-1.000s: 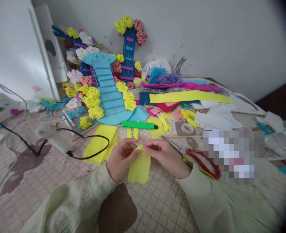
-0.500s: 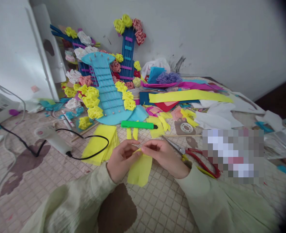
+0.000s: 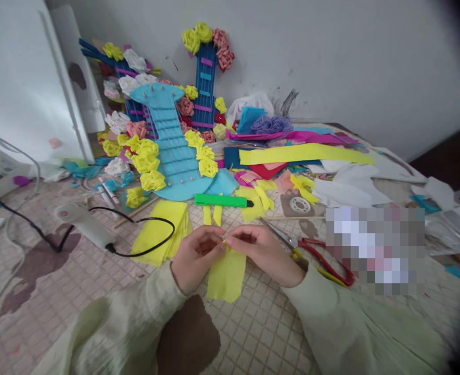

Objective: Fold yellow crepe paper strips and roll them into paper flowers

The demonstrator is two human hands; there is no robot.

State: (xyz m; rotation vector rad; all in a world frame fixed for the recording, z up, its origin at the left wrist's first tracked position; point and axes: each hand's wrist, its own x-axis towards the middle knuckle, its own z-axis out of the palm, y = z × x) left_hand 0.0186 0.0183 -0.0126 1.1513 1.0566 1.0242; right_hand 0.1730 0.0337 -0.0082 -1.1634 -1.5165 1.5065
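A thin sheet of yellow crepe paper (image 3: pixel 227 278) hangs down between my hands, its top edge bunched at my fingertips. My left hand (image 3: pixel 199 258) pinches that edge from the left with thumb and forefinger. From the other side, my right hand (image 3: pixel 263 252) pinches the same edge, the two thumbs almost touching. Just beyond my fingers lie a green box cutter (image 3: pixel 220 201) and small folded yellow strips (image 3: pixel 217 215). Left of my left hand is a stack of yellow paper sheets (image 3: pixel 162 229). Red-handled scissors (image 3: pixel 323 260) rest beside my right wrist.
A light-blue guitar-shaped board (image 3: pixel 171 140) with yellow paper flowers (image 3: pixel 146 156) stands behind. A white glue gun (image 3: pixel 84 225) lies at left, its black cable (image 3: pixel 171 237) looping over the yellow stack. Paper scraps, a long yellow strip (image 3: pixel 304 152) and a tape roll (image 3: pixel 300 204) lie at right.
The hanging yellow paper has shifted slightly right, and its top edge looks more tucked in at my fingertips. Both hands stay in nearly the same place.
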